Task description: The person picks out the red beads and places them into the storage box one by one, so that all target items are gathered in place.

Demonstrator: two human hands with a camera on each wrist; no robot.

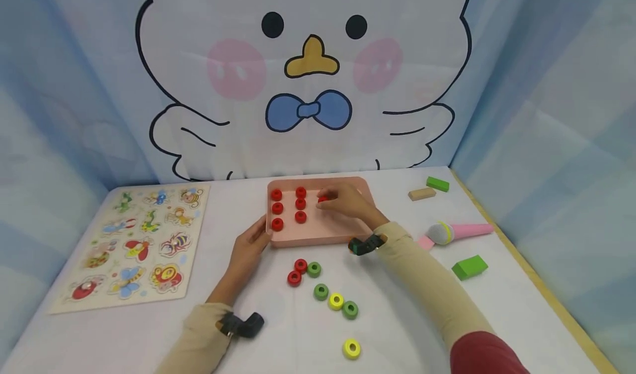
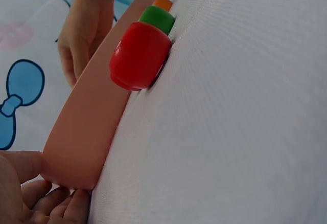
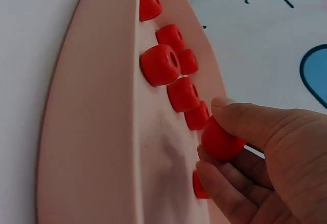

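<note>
Currently, per the views:
Right hand [image 1: 348, 203]: over the pink tray [image 1: 343, 233], fingers curled, pinching a red ring [image 3: 220, 141] between thumb and fingertips.
Held ring position: inside the tray, upper middle, just right of the second column of red rings; hole axis cannot tell.
Placed rings [image 1: 289, 207]: six red ones in two columns of three at the tray's left side, flat, holes up.
Key relation: free tray floor lies right of and nearer than the held ring; third column starts where the right hand is.
Left hand [image 1: 250, 247]: fingers fairly straight, touching the tray's near-left corner, holding nothing; fingertips against the tray edge in the left wrist view.
Tray: on the worktop [image 1: 422, 307], centre back, long side running left to right.
Loose rings [image 1: 323, 291]: on the worktop in front of the tray, between the forearms; two red, three green, two yellow.
Nearer hand: loose red pair just beside the left hand, right hand farther off over the tray.
Elsewhere: insect puzzle board [image 1: 136, 241] at left; green blocks, a wooden block and a toy microphone [image 1: 454, 232] at right, well apart from the tray.
</note>
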